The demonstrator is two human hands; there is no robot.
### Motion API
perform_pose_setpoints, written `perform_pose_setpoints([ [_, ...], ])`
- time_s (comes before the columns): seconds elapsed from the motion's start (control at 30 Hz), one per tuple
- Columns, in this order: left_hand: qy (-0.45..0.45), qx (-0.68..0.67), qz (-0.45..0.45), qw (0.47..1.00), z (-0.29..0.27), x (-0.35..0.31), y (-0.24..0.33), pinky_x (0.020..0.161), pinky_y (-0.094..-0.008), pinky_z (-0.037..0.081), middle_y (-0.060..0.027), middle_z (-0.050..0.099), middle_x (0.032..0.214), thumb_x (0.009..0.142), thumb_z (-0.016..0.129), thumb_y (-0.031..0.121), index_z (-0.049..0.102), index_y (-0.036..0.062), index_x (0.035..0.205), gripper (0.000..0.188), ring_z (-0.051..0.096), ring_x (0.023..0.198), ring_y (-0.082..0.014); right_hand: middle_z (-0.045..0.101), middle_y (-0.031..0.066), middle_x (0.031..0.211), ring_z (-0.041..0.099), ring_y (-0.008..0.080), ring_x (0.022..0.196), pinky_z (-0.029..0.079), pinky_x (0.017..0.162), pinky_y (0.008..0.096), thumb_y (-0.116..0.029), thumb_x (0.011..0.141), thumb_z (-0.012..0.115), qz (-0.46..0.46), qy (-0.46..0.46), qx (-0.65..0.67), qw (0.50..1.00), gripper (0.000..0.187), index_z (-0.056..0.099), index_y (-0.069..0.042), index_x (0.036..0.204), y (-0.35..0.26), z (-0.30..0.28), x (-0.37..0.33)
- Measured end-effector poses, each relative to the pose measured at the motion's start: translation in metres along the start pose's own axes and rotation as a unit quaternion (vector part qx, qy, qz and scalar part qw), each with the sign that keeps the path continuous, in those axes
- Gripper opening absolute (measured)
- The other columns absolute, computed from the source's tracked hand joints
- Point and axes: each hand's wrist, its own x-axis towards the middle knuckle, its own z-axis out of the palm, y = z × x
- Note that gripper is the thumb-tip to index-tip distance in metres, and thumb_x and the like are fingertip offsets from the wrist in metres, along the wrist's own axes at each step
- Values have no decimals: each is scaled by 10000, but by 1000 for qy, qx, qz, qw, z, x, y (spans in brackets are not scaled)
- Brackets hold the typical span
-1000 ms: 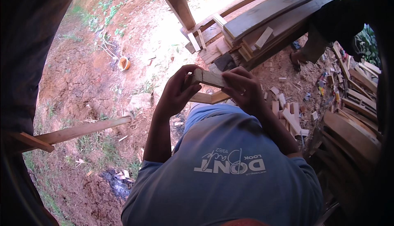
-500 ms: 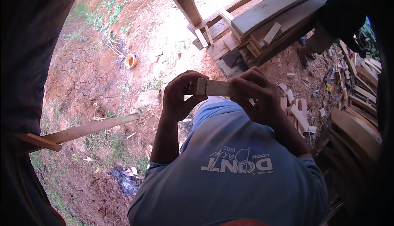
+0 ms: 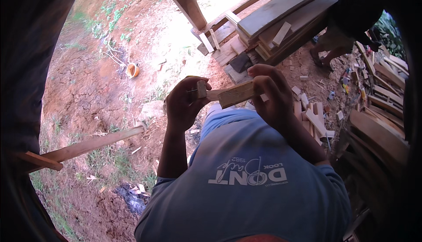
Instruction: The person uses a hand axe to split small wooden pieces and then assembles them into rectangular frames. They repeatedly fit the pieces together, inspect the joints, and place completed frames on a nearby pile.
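Both hands are raised in front of my chest. My left hand (image 3: 179, 103) is closed, thumb and fingers pinching a small wooden block (image 3: 201, 89) whose pale end shows; a thin light line sticks out or runs beside it. My right hand (image 3: 274, 94) grips the far end of a longer wooden piece (image 3: 236, 94), tilted with its left end lower. Between the two, a thinner strip of wood (image 3: 214, 95) shows. Whether the block and the longer piece are joined, I cannot tell.
A stack of long boards (image 3: 290, 11) lies at the upper right, beside a wooden post (image 3: 187, 4). Another person (image 3: 347, 22) stands there. Offcuts (image 3: 314, 116) litter the ground at right. An orange bucket (image 3: 132, 70) and a slanting beam (image 3: 94, 141) are at left.
The wood in my hands has been turned, and its two parts now show at different angles with a wider gap. My left hand has shifted slightly left; my right hand's fingers have lifted.
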Motion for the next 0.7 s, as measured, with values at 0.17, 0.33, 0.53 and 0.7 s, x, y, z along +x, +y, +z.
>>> perform_pose_setpoints([
  [0.17, -7, -7, 56, 998, 3, 5, -3, 931, -317, 574, -119, 671, 1212, 854, 781, -49, 664, -14, 1242, 407, 662, 1136, -178, 686, 119, 1047, 677, 322, 940, 548, 824, 420, 68, 775, 726, -5, -38, -28, 999, 287, 546, -60, 959, 2, -6, -2],
  [0.33, -7, -11, 48, 999, 10, 4, -7, 934, -326, 571, -133, 656, 1232, 844, 810, 13, 672, -16, 1229, 410, 652, 1148, -189, 689, 117, 1055, 684, 318, 928, 552, 826, 413, -26, 781, 833, 41, -46, 32, 998, 347, 540, -71, 962, -6, -4, 2],
  [0.53, 4, -27, 90, 996, 14, 6, -9, 932, -342, 584, -147, 656, 1245, 857, 846, 98, 671, -32, 1234, 436, 661, 1142, -204, 694, 103, 1050, 677, 310, 987, 526, 892, 433, -210, 817, 906, 74, -29, 58, 995, 485, 640, -54, 1191, -15, -1, -1],
  [0.7, 21, -23, 75, 997, 14, 4, -6, 954, -352, 584, -151, 655, 1259, 869, 854, 130, 668, -31, 1246, 451, 665, 1163, -217, 713, 95, 1092, 684, 291, 989, 532, 872, 422, -206, 814, 905, 35, -6, 29, 999, 481, 699, -67, 1226, -15, 4, -1],
])
